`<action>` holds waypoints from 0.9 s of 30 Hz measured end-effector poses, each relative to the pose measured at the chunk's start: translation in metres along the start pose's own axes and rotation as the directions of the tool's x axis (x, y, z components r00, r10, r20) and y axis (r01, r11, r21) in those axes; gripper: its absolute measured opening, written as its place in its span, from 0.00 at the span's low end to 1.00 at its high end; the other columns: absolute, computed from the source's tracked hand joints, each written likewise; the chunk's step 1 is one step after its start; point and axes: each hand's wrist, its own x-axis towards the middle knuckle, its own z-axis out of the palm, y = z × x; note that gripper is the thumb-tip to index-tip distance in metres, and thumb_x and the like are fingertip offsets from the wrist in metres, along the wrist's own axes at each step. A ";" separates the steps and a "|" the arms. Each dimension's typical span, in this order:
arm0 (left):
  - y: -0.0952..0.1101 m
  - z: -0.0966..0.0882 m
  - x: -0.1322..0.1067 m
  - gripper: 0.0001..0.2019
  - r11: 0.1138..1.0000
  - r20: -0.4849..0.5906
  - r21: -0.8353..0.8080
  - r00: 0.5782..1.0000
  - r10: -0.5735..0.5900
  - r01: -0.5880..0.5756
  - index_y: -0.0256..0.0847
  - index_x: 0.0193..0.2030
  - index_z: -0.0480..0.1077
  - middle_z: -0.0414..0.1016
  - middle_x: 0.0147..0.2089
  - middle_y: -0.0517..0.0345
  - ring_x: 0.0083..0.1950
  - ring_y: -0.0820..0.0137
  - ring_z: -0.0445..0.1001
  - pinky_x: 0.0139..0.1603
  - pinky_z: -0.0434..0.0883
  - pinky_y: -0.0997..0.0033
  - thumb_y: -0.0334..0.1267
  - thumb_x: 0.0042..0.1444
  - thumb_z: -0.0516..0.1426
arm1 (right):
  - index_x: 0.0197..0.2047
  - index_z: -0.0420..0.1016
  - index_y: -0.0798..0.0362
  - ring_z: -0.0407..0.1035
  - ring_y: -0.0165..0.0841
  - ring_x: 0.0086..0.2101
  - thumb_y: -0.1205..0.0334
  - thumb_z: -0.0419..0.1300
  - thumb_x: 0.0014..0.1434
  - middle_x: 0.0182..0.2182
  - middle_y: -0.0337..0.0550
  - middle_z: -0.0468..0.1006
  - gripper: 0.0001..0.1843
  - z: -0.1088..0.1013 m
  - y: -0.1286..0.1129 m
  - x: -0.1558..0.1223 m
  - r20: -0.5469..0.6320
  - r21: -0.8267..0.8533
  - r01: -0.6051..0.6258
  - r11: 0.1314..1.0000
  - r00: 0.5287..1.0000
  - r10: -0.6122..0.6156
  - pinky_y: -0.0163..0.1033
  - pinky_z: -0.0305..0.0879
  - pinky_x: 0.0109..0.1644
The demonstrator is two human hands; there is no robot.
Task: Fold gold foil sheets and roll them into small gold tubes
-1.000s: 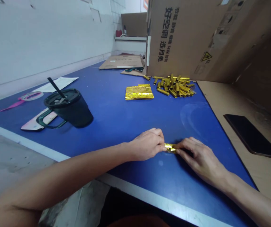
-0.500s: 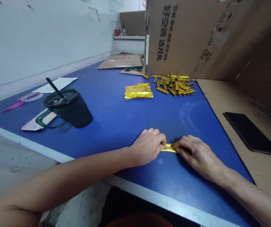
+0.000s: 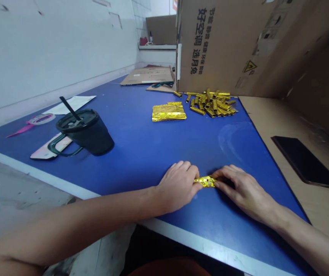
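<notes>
A small piece of gold foil (image 3: 206, 181) lies crumpled on the blue table (image 3: 141, 142) near its front edge. My left hand (image 3: 178, 184) pinches its left end with curled fingers. My right hand (image 3: 240, 189) grips its right end, fingers pressed down on the table. Further back lies a flat stack of gold foil sheets (image 3: 168, 112), and beside it a heap of several rolled gold foil pieces (image 3: 212, 102).
A black lidded cup with a straw (image 3: 84, 131) stands at the left, over a pink card (image 3: 48, 150). A tape roll (image 3: 40, 119) and paper (image 3: 72, 103) lie beyond. A big cardboard box (image 3: 239, 42) rises behind; a dark phone (image 3: 306, 163) rests on cardboard at right.
Both hands stayed on the foil piece, working it between the fingertips; it looks more bunched now than the flatter strip half a second ago. The view shifted slightly.
</notes>
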 end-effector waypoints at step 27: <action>-0.008 0.001 0.001 0.10 0.997 0.030 -0.072 0.999 0.022 -0.019 0.40 0.31 0.70 0.66 0.32 0.59 0.37 0.70 0.63 0.41 0.61 0.70 0.36 0.58 0.49 | 0.33 0.68 0.50 0.66 0.33 0.29 0.67 0.47 0.58 0.26 0.41 0.73 0.10 0.003 -0.006 -0.001 -0.077 0.035 0.048 0.998 0.996 -0.045 0.39 0.63 0.33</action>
